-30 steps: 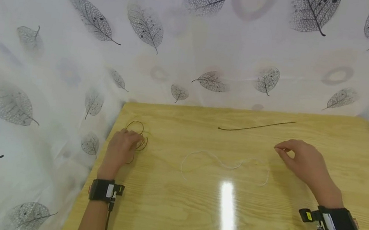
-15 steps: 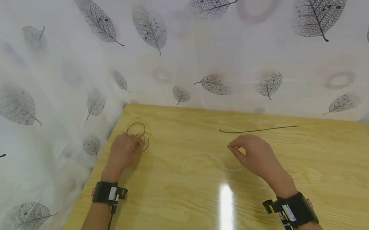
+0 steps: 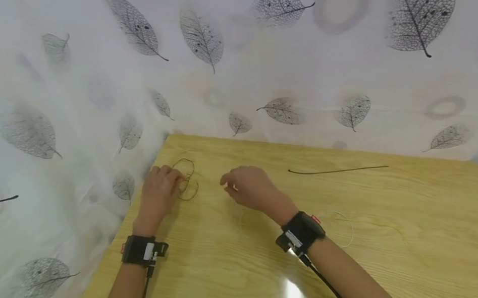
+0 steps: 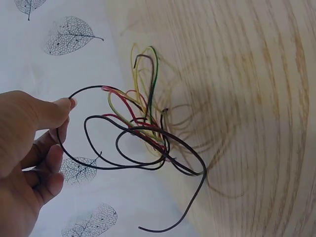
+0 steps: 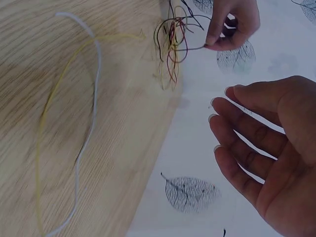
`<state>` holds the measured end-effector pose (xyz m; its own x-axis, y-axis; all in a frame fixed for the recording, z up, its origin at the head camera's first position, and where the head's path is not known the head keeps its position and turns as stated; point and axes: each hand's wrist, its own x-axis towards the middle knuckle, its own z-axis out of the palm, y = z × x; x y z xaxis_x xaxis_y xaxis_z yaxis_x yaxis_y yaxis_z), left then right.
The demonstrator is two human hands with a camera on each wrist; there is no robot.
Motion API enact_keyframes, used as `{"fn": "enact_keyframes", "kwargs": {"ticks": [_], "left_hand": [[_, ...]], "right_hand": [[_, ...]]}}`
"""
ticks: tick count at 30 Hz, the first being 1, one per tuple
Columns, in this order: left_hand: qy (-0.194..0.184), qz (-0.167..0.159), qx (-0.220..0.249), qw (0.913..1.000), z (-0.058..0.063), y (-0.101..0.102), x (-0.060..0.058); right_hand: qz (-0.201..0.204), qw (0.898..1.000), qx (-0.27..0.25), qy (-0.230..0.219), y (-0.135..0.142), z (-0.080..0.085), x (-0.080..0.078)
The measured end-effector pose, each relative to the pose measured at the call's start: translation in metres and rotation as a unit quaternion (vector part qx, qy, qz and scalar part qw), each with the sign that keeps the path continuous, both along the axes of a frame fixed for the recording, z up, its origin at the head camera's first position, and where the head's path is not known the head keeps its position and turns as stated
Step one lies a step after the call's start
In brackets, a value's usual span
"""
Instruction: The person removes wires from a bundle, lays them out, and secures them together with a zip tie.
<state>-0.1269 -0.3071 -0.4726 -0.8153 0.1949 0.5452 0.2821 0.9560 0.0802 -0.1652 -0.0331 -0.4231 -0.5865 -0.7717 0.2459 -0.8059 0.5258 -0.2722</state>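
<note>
My left hand (image 3: 159, 194) pinches a loop of black wire between thumb and index fingertip at the left end of the table. That wire belongs to a loose tangle of thin wires (image 4: 140, 127), mostly black with red, yellow and green ones among them. In the left wrist view the tangle hangs out from the fingers over the wood, one black end curving away. My right hand (image 3: 256, 189) hovers over the table a little right of the tangle. Seen from the right wrist, its fingers (image 5: 242, 128) are loosely bent, spread slightly and hold nothing.
A white wire (image 3: 352, 231) lies curved on the table (image 3: 211, 277), partly hidden under the right forearm. Beside it runs a thin yellow wire (image 3: 403, 235). One dark, nearly straight wire (image 3: 336, 171) lies near the back edge. Leaf-print sheeting (image 3: 208, 109) borders the table behind and at left.
My right hand has swept left across the table toward the tangle, its pinched fingertips loosening. A yellow wire now shows on the right where that hand was. The left hand stays at the tangle.
</note>
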Motion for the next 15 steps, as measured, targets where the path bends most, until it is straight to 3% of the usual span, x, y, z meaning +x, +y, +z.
{"fn": "enact_keyframes", "kwargs": {"ticks": [6,10,15], "left_hand": [[-0.001,0.009,-0.007,0.9999,0.011,0.001,0.004],[0.006,0.007,0.004,1.0,0.023,-0.002,0.008],[0.003,-0.025,0.032,0.9992,0.031,-0.013,0.012]], "right_hand": [[-0.004,0.996,0.052,-0.068,-0.05,0.002,-0.007],[-0.001,0.997,0.034,-0.075,-0.068,0.0,-0.011],[0.022,0.996,0.004,-0.092,-0.083,-0.002,-0.014]]}}
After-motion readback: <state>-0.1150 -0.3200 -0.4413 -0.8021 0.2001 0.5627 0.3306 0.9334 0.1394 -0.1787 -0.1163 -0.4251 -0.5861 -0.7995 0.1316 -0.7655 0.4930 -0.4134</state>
